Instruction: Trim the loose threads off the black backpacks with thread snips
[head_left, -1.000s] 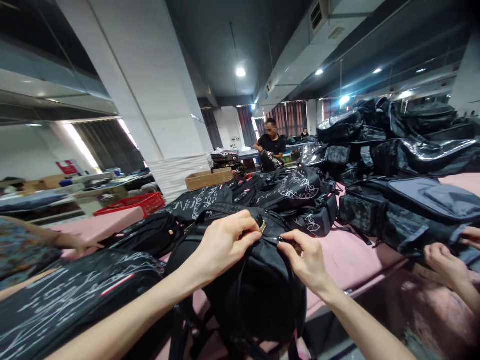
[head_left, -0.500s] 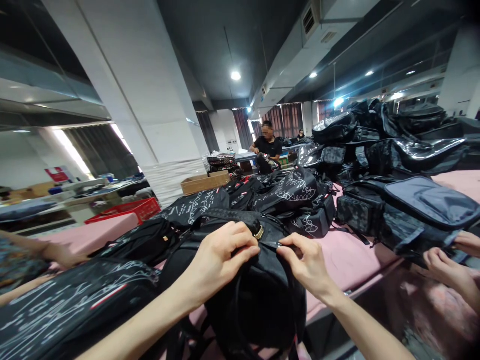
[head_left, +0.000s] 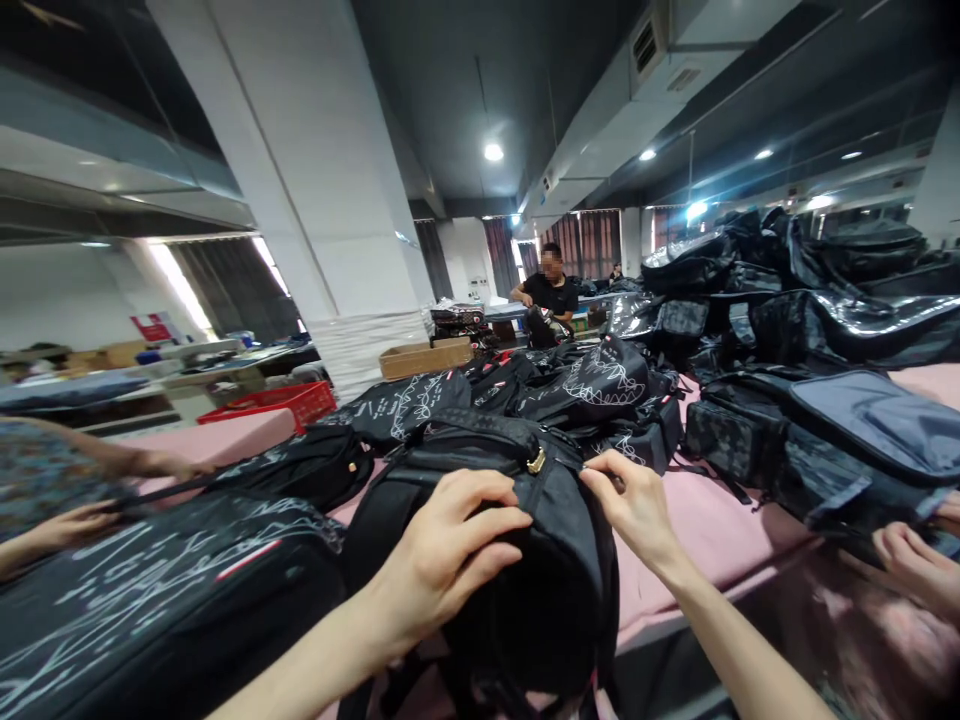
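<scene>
A black backpack (head_left: 540,560) with a gold buckle stands in front of me on the pink table (head_left: 712,525). My left hand (head_left: 450,550) curls over the near top edge of the backpack, fingers wrapped on the fabric. My right hand (head_left: 634,505) pinches a small zipper pull at the upper right side of the same backpack, just right of the buckle.
Several black backpacks with white scribble print (head_left: 592,380) and a pile of dark bags (head_left: 810,300) cover the table. A co-worker's hands (head_left: 911,565) work at the right, another person's arms (head_left: 75,515) at the left. A seated person (head_left: 551,290) is far back. A red crate (head_left: 277,400) stands left.
My right hand has moved right and slightly up along the backpack's top with the zipper pull. My left hand has slid down toward me onto the near edge.
</scene>
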